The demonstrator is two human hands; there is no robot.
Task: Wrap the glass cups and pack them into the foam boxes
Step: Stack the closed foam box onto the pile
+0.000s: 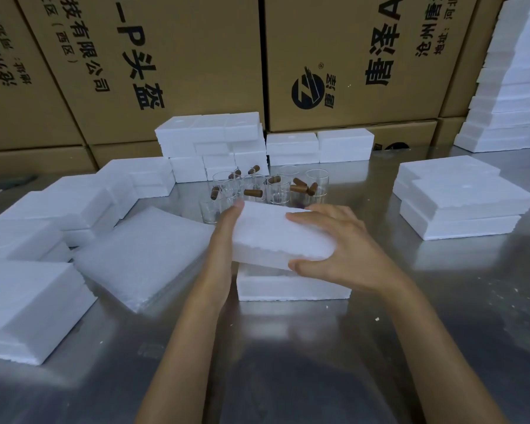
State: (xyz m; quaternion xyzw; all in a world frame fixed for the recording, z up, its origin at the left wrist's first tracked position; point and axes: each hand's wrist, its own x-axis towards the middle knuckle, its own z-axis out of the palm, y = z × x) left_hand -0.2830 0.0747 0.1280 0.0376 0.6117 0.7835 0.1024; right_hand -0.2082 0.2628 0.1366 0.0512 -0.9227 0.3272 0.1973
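Observation:
A white foam lid (276, 232) hovers tilted just above a white foam box base (291, 287) on the steel table. My left hand (222, 249) presses flat against the lid's left side. My right hand (340, 243) grips its right end, fingers on top and thumb on the near edge. What lies inside the base is hidden by the lid. Behind them stand several clear glass cups (277, 189) with brown wooden handles. A stack of white foam wrap sheets (144, 255) lies to the left.
Closed foam boxes (459, 197) are stacked at the right, more (214, 142) at the back centre and along the left (58, 206). Another sheet stack (25, 304) lies near left. Cardboard cartons (349, 56) wall off the back. A tall foam pile (514, 87) rises far right.

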